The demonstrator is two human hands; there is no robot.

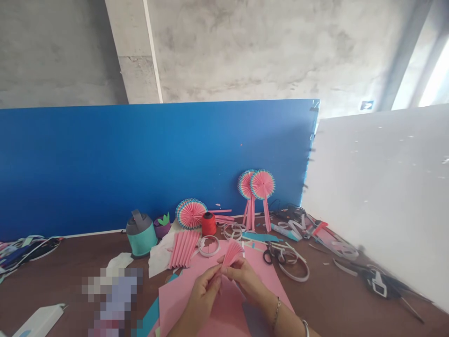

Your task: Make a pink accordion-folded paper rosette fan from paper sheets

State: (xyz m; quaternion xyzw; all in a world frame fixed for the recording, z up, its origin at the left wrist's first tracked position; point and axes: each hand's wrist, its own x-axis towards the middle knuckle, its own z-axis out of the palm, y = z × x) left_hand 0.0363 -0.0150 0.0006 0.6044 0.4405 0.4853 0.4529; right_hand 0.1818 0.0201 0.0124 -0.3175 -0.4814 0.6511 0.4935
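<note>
The left hand point(204, 294) has its grip closed on the gathered lower end of a pleated pink paper point(233, 252), and close beside it the right hand point(246, 277) pinches the same piece near where the folds spread. The paper is held above pink sheets point(187, 297), its loose end fanned away from the person. It should be very light and dry, firm along its creases, springy across them, and easily crushed or torn; the gathered end looks the best place to hold, with gentle pressure, leaving the fanned edge free. Across the brown desk point(80, 252), left to right, come a white device point(40, 320), a teal-and-grey container point(142, 239), a spread pleated sheet point(184, 249), a folded rosette point(192, 215), a red spool point(208, 225), a tape roll point(199, 250), two rosettes with paper tails point(263, 185) and black-handled scissors point(268, 256). Behind stands a blue panel point(140, 154), with a white panel point(382, 187) to its right; a bare grey wall point(263, 51) rises above, brightest at far right.
</note>
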